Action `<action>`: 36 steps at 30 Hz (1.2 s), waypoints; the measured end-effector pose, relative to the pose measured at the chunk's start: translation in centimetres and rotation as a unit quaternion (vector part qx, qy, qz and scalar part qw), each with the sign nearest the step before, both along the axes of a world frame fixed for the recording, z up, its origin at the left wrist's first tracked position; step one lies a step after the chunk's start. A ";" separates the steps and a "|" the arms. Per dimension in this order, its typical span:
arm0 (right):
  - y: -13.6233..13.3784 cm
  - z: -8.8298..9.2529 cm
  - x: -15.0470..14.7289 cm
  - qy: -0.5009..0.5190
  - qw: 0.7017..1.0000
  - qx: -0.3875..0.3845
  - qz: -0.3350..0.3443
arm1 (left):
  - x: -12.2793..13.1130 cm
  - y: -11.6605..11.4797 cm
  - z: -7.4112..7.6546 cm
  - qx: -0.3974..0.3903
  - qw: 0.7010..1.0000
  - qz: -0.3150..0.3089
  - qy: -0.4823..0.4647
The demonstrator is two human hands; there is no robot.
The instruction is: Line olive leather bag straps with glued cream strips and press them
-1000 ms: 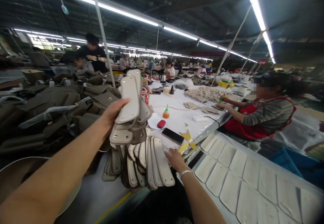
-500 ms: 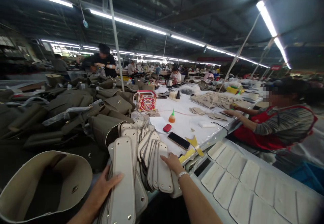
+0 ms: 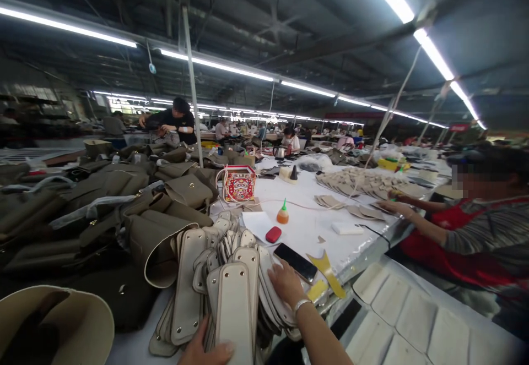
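In the head view, long beige leather bag pieces (image 3: 233, 310) with rounded ends and metal rivets stand in a fanned, leaning pile at the table's near edge. At the bottom, my left hand (image 3: 209, 351) grips some of them, its thumb across the front piece and its fingers partly hidden. My right hand (image 3: 287, 283), with a bracelet at the wrist, is closed around the right side of the pile; some fingertips are hidden. Left of my left hand, more of these pieces (image 3: 185, 288) lean together. A black phone (image 3: 296, 262) lies just beyond my right hand.
Olive bag bodies (image 3: 119, 189) heap up on the left, one opening toward me (image 3: 82, 321). A red case (image 3: 273, 234), an orange glue bottle (image 3: 282, 213), a patterned box (image 3: 239, 183) and a yellow template (image 3: 327, 272) lie ahead. A co-worker (image 3: 467, 233) sits at the right beside laid-out panels (image 3: 421, 310).
The view has tilted up. My left hand has moved right and down with the front pieces, leaving others standing at its left. My right hand stays on the right side of the pile.
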State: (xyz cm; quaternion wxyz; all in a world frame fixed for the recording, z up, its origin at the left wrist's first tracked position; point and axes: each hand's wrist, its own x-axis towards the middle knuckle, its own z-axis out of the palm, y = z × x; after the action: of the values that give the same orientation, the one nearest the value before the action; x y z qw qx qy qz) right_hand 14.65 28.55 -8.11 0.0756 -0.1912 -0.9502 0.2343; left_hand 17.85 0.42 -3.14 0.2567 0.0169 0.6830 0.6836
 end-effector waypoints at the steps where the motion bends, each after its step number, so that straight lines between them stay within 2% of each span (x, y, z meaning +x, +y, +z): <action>1: 0.5 -0.1 0.2 0.003 1.000 0.000 0.001 | -0.1 -0.9 0.1 -0.005 1.000 0.008 0.004; 5: 1.6 0.4 1.4 0.015 1.000 -0.024 -0.010 | 0.1 -4.7 2.5 0.034 0.999 0.030 0.004; 8: -0.4 2.7 2.4 0.041 0.998 -0.039 -0.024 | -0.1 -6.6 4.6 0.053 0.997 0.052 0.037; 10: -3.9 5.5 3.2 0.068 0.991 -0.112 0.013 | -0.5 -7.4 5.4 0.062 0.993 0.082 0.060; 11: -6.2 7.1 3.6 0.073 0.979 -0.182 0.055 | -0.6 -7.8 5.7 0.072 0.991 0.094 0.070; 13: -11.4 10.4 4.5 0.044 0.928 -0.327 0.175 | -0.6 -8.2 5.9 0.105 0.985 0.101 0.087; 14: -14.1 11.9 5.0 0.018 0.901 -0.366 0.232 | -0.5 -8.3 6.0 0.125 0.983 0.094 0.100; 16: -18.6 13.9 5.9 -0.025 0.870 -0.392 0.299 | -0.2 -8.5 5.6 0.153 0.974 0.087 0.145; 18: -21.6 14.9 6.5 -0.036 0.871 -0.384 0.303 | 0.1 -8.9 4.5 0.165 0.965 0.081 0.189; 20: -23.1 15.3 6.8 -0.031 0.897 -0.342 0.278 | 0.1 -10.0 2.6 0.159 0.967 0.050 0.195; 22: -23.7 15.6 6.8 -0.036 0.937 -0.239 0.251 | -0.5 -11.8 0.4 0.114 0.977 0.039 0.174; 23: -24.0 15.8 6.8 -0.046 0.954 -0.174 0.238 | -1.1 -13.0 -0.6 0.079 0.982 0.057 0.163; 25: -25.1 15.9 6.5 -0.076 0.970 -0.039 0.226 | -2.9 -15.6 -2.1 0.012 0.972 0.162 0.167; 28: -28.0 14.7 5.6 -0.114 0.959 0.103 0.240 | -6.5 -19.0 -2.7 0.000 0.943 0.272 0.194; 30: -30.3 12.9 4.8 -0.146 0.948 0.145 0.241 | -8.7 -20.5 -2.5 0.009 0.931 0.301 0.206; 32: -32.1 10.8 4.1 -0.167 0.946 0.153 0.230 | -10.1 -21.2 -2.3 0.022 0.928 0.309 0.205; 34: -33.0 9.3 3.5 -0.170 0.950 0.148 0.217 | -10.7 -21.4 -2.4 0.036 0.931 0.307 0.196; 36: -32.6 8.8 3.0 -0.169 0.953 0.137 0.213 | -10.5 -21.3 -2.6 0.052 0.936 0.299 0.181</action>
State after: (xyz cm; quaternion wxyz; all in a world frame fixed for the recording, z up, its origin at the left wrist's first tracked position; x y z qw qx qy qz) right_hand 17.64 -4.04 0.66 -0.1126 -0.0094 -0.9906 0.0767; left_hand 7.40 -20.88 -5.73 -0.0885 -0.0511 0.6548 0.7489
